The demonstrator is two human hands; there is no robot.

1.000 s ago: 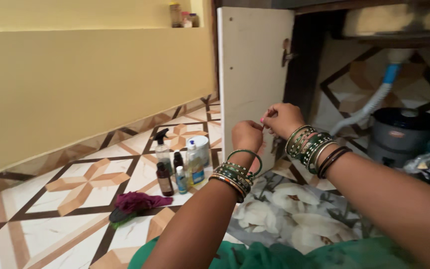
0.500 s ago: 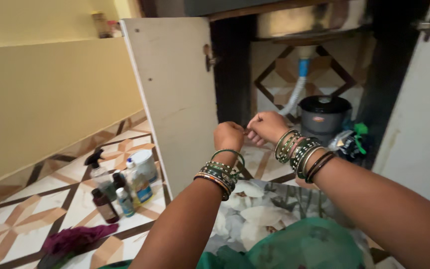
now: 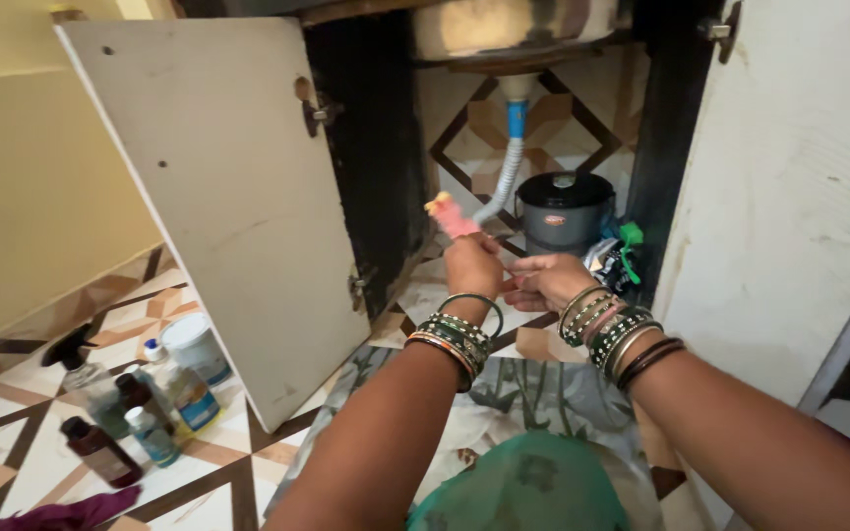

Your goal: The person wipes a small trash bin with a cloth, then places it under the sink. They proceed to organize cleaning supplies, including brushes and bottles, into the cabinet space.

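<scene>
The left hand (image 3: pixel 471 265) is raised in front of the open cupboard under a sink, its fingers curled shut around a small pink thing (image 3: pixel 451 218) with a yellowish tip that sticks up above the fist; what the thing is cannot be told. The right hand (image 3: pixel 546 280) lies just beside it, touching or nearly touching the left hand, its fingers loosely bent and slightly spread, gripping nothing that shows. Both wrists carry stacks of green and gold bangles (image 3: pixel 456 339). Behind the hands a white corrugated drain hose (image 3: pixel 504 187) hangs from the steel sink bowl (image 3: pixel 504 29), beside a dark lidded pot (image 3: pixel 565 208). On the floor to the left of the open cupboard door (image 3: pixel 218 197) stands a cluster of bottles (image 3: pixel 140 403)
</scene>
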